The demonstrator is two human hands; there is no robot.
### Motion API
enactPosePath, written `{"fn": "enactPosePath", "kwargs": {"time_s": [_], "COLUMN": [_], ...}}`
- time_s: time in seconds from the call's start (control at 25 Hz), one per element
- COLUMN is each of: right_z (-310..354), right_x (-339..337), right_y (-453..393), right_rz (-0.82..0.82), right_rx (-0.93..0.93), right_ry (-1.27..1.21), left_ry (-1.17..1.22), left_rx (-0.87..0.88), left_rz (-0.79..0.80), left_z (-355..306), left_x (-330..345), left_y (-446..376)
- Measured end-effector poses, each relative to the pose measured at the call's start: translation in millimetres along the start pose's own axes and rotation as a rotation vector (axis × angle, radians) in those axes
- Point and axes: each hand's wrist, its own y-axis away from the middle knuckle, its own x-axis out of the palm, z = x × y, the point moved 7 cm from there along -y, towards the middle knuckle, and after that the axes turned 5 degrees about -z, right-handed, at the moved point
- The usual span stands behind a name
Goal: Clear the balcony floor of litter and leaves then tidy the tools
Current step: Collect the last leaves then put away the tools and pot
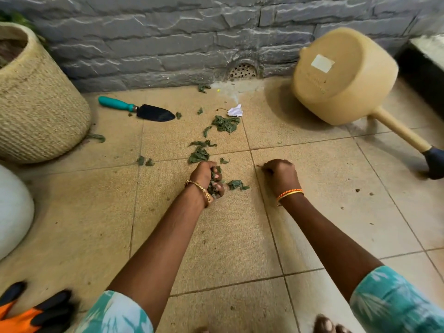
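Observation:
Wilted green leaves (225, 123) lie scattered over the tan tiled floor (91, 212), in a trail from the wall toward me. My left hand (207, 177) grips a bunch of these leaves in its fist. A few more leaf bits (236, 184) lie just right of it. My right hand (280, 174) is curled with its fingertips down on the tile; whether it holds anything is hidden. A crumpled white paper scrap (235, 110) sits near the wall drain. A trowel (139, 109) with a teal handle lies on the floor at the left.
A woven planter (36, 104) stands at the left, a white pot (12, 212) below it. A beige watering can (343, 75) lies tipped on its side at the right. Orange-and-black gloves (31, 311) lie at the bottom left. A grey stone wall (168, 39) with a drain (242, 71) closes the far side.

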Motion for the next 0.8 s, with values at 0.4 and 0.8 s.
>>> {"fn": "enactPosePath", "kwargs": {"time_s": [0.4, 0.8], "right_z": [121, 56], "right_x": [11, 4], "right_y": [39, 49], "right_rz": [0.019, -0.126], "right_rx": [0.280, 0.324], "right_ry": [-0.643, -0.272], "left_ry": [-0.117, 0.073], "left_rx": [0.156, 0.067], "left_rz": [-0.209, -0.205], "left_z": [-2, 1], "left_x": [-30, -38], "left_y": [-2, -10]}}
